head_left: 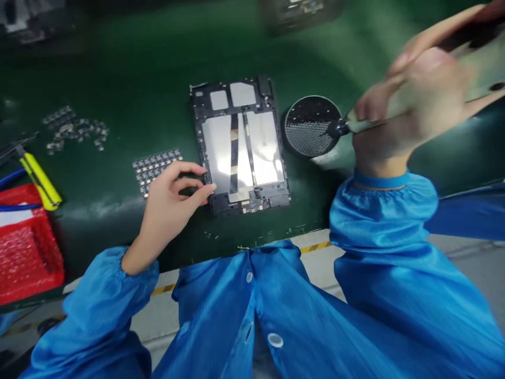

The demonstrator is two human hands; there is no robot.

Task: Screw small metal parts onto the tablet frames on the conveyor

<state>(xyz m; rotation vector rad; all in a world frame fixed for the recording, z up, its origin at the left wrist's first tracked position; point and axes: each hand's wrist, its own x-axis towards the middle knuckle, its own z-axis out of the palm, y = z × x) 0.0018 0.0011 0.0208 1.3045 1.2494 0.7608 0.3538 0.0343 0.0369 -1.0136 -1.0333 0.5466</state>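
An opened tablet housing (pixel 262 137), black-framed with silvery plates and two dark ribbon cables, lies face down on the table. My left hand (pixel 168 192) is at its lower left edge, thumb and fingers curved and apart, the tips touching or just over the rim. Smeared by motion, my right hand (pixel 398 121) grips a pale electric screwdriver (pixel 359 123) at the right. The screwdriver's dark tip is over a round black dish (pixel 294 113) that holds many tiny screws. Whether a screw is on the tip cannot be seen.
Left of the tablet is a block of small metal parts (pixel 158 160), partly behind my left hand. More loose small parts (pixel 77 129) lie farther left, near yellow-handled tweezers or pliers (pixel 41 181) and a red bubble-wrap pouch (pixel 29 252). Blurred devices (pixel 302 10) lie at the back.
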